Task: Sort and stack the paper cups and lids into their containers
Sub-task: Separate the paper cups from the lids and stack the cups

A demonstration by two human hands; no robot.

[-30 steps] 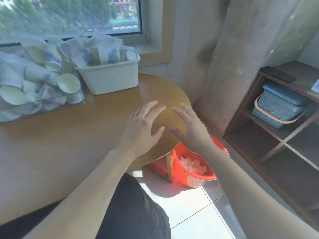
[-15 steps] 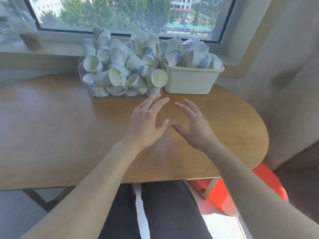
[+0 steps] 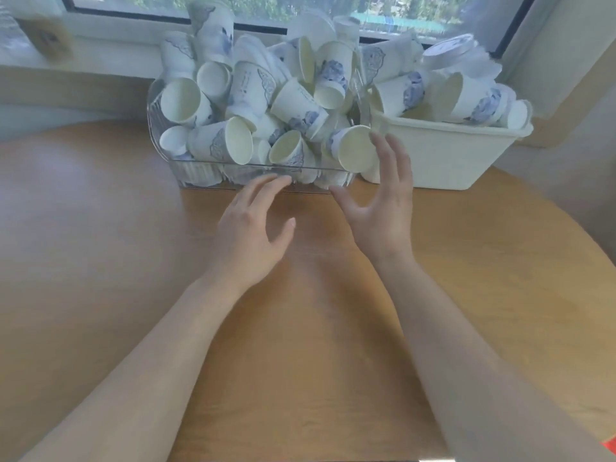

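Note:
A clear plastic bin (image 3: 156, 105) at the back of the table is heaped with loose white paper cups (image 3: 253, 88) printed in blue. Right of it a cream tub (image 3: 446, 155) holds more cups (image 3: 466, 98) and what looks like a lid (image 3: 448, 50) on top. My left hand (image 3: 253, 228) hovers open just in front of the clear bin, fingertips near its front wall. My right hand (image 3: 383, 201) is open with fingers spread, close beside a cup (image 3: 353, 148) that sticks out at the bin's right front corner. Neither hand holds anything.
The wooden table (image 3: 100, 261) has a rounded right end. Behind the bins run a window sill (image 3: 110, 51) and a window. A brown object (image 3: 46, 38) stands on the sill at the far left. Something red (image 3: 610, 441) shows below the table's right edge.
The view has swung left and closer to the bins. Both hands have moved forward from mid-table to the clear bin's front, the right hand rising beside the protruding cup.

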